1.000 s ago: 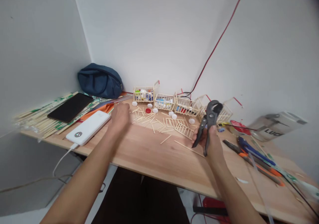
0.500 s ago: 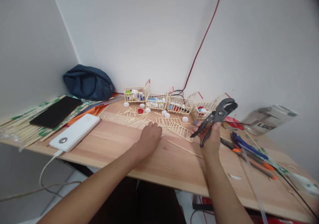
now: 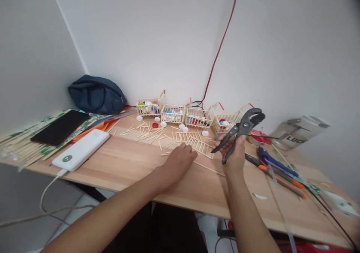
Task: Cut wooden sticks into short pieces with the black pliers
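Observation:
My right hand [image 3: 235, 151] is wrapped round a dark grey hand cutter [image 3: 245, 125], which looks like a pipe cutter. Its curved jaws point up and away, and its handle ends jut out to the left. My left hand [image 3: 180, 162] lies low over the table with curled fingers, covering the near end of a long thin bamboo stick [image 3: 210, 168]. The fingertips are hidden, but they seem closed on that end. Just beyond are two flat ladder-like stick panels [image 3: 201, 146] and a scatter of short cut sticks [image 3: 150, 134].
Several small stick carts [image 3: 173, 114] filled with coloured bits line the wall. On the left are a blue pouch [image 3: 97, 95], a phone [image 3: 60, 127] and a white power bank [image 3: 81, 149]. To the right lie orange-handled pliers [image 3: 281, 179], a blue glue gun [image 3: 277, 163] and a clear container [image 3: 299, 133].
My left hand has moved right, onto the long stick's end. A short stick now shows on the table where it was. My right hand still holds the cutter in about the same place.

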Motion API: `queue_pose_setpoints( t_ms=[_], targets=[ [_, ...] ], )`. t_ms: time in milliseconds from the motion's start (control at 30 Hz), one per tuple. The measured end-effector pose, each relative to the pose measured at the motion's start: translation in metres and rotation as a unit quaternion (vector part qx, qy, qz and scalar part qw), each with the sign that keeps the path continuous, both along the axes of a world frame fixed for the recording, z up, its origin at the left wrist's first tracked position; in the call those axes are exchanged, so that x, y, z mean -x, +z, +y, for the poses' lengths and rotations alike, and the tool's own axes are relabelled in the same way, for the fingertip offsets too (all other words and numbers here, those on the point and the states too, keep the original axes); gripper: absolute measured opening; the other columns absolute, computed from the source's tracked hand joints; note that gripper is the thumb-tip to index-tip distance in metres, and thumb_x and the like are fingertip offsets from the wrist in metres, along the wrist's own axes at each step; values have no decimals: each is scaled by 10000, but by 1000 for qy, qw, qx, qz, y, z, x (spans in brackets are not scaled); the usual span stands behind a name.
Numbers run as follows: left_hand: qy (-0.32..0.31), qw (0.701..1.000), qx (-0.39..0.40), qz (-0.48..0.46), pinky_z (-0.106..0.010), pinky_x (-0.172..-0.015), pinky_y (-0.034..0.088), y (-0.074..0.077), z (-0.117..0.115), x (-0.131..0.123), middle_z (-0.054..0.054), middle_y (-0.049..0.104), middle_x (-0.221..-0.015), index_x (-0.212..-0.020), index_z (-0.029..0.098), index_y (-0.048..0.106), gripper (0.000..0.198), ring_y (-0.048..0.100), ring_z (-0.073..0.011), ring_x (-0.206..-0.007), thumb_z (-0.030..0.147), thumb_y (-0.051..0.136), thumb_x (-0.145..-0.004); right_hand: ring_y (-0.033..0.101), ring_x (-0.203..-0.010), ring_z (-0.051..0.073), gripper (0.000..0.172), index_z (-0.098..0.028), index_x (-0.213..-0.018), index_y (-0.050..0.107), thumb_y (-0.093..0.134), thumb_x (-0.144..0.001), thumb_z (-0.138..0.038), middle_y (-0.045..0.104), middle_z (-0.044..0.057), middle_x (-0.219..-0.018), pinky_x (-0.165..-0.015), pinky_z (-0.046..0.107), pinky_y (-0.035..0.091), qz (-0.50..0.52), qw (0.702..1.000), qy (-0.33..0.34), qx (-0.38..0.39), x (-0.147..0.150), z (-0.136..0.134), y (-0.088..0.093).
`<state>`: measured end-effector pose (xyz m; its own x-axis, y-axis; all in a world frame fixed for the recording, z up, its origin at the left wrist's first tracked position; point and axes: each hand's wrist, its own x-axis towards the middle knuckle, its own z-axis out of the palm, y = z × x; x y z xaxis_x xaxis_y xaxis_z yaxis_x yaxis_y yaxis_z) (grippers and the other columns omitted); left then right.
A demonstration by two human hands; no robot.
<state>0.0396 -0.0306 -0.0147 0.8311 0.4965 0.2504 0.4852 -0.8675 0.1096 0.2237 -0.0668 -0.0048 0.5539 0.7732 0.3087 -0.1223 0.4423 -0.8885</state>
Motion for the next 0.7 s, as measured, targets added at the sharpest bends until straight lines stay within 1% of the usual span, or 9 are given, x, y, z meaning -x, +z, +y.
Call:
queue_pose_setpoints(
  t_ms=[133, 233, 333, 367, 433, 500, 567, 633, 700],
  targets=[
    [-35, 999, 2, 6, -330, -814, 370, -3, -10, -15, -103, 553, -960, -921, 149, 546, 189, 471, -218, -922, 60, 397, -845, 587, -603, 163, 502, -209, -732, 579, 374, -806, -661, 569, 27, -685, -554, 294, 477, -11, 1000, -12, 7, -3, -2, 2],
    [-19, 999, 26, 4, -325, -811, 363, -1, -12, -12, -96, 582, -930, -911, 159, 559, 204, 490, -213, -886, 73, 384, -848, 570, -598, 149, 496, -203, -728, 566, 393, -799, -663, 547, 14, -680, -542, 276, 478, -12, 1000, -17, -2, -5, -4, 3],
    [38, 995, 82, -42, -307, -762, 374, 5, -9, 10, -67, 606, -820, -878, 174, 581, 208, 499, -205, -829, 129, 379, -861, 561, -587, 145, 439, -191, -720, 566, 477, -793, -615, 526, 2, -634, -536, 271, 479, -7, 1000, 9, -16, -9, -6, 5],
    [63, 989, 106, -76, -297, -740, 378, 7, -6, 20, -53, 613, -789, -867, 181, 592, 209, 502, -199, -810, 139, 388, -855, 558, -582, 144, 407, -188, -721, 571, 507, -793, -583, 518, -2, -612, -533, 270, 477, -7, 1000, 18, -20, -10, -6, 6],
    [100, 970, 158, -156, -278, -737, 385, 11, -1, 43, -40, 645, -825, -902, 190, 615, 218, 520, -189, -828, 138, 417, -828, 549, -564, 137, 337, -181, -737, 591, 554, -796, -510, 508, -9, -584, -525, 264, 470, -11, 999, 31, -26, -11, -6, 6],
    [96, 954, 205, -199, -266, -766, 387, 14, 3, 64, -33, 663, -845, -882, 193, 646, 227, 545, -174, -836, 149, 436, -812, 534, -547, 123, 277, -175, -772, 614, 587, -792, -450, 508, -16, -583, -522, 255, 459, -14, 999, 43, -25, -11, -6, 5],
    [102, 932, 267, -223, -243, -740, 394, 14, 4, 78, -21, 664, -803, -839, 185, 661, 222, 566, -158, -798, 165, 444, -798, 526, -548, 112, 255, -169, -820, 637, 607, -784, -420, 508, -20, -599, -521, 245, 450, -14, 997, 71, -6, -9, -5, 5],
    [113, 908, 328, -234, -222, -690, 396, 11, 4, 85, -13, 654, -756, -786, 168, 662, 204, 572, -146, -745, 181, 459, -776, 528, -563, 110, 260, -163, -872, 649, 625, -777, -405, 509, -18, -619, -519, 238, 446, -9, 993, 113, 26, -4, -5, 3],
    [120, 891, 369, -234, -211, -658, 394, 9, 2, 86, -10, 647, -731, -757, 155, 661, 190, 567, -141, -710, 198, 475, -756, 534, -583, 112, 274, -160, -914, 650, 641, -771, -394, 516, -14, -639, -527, 238, 452, -6, 986, 154, 57, 4, -3, 1]
  ],
)
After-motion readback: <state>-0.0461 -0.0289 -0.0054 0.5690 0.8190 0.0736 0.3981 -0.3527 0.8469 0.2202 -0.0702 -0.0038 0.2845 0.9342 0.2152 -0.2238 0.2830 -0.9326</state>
